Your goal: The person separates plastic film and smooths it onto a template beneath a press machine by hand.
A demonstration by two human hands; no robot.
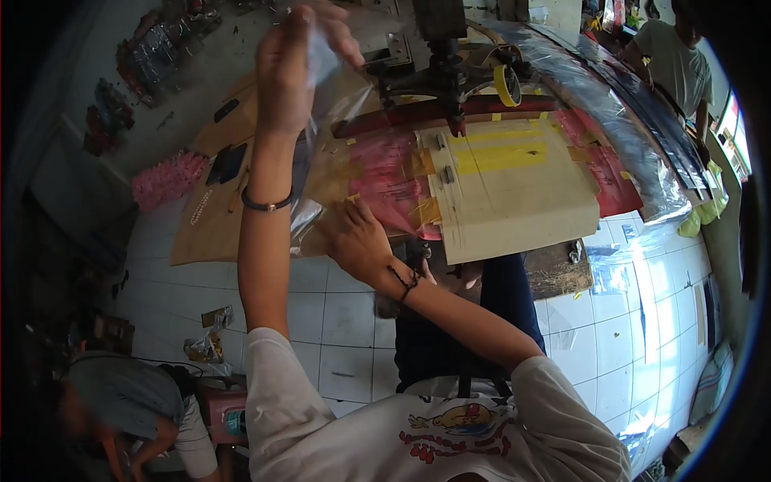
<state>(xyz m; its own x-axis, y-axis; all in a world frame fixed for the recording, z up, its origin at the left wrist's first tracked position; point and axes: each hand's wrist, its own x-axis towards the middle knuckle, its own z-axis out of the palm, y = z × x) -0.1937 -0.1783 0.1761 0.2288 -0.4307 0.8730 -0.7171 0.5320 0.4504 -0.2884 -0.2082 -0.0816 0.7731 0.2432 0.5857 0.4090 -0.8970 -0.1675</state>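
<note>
My left hand (297, 68) is raised at the upper left, its fingers closed on clear plastic film (333, 100). The film hangs down towards my right hand (355, 241), which lies over the near edge of the work with its fingers partly spread. Beside it is a pink film section (385, 173) with yellow tape patches. To the right a beige sheet (522, 193) carries yellow strips (502, 153). A curved dark-red bar (498, 106) crosses behind it, below a black metal machine head (446, 72). A tape roll (507, 85) hangs there.
Long wrapped strips (610, 112) curve along the right. A brown board (213, 241) bears a phone (233, 163); a pink bundle (169, 178) is beside it. One person (120, 402) bends at lower left, another (675, 64) stands at upper right.
</note>
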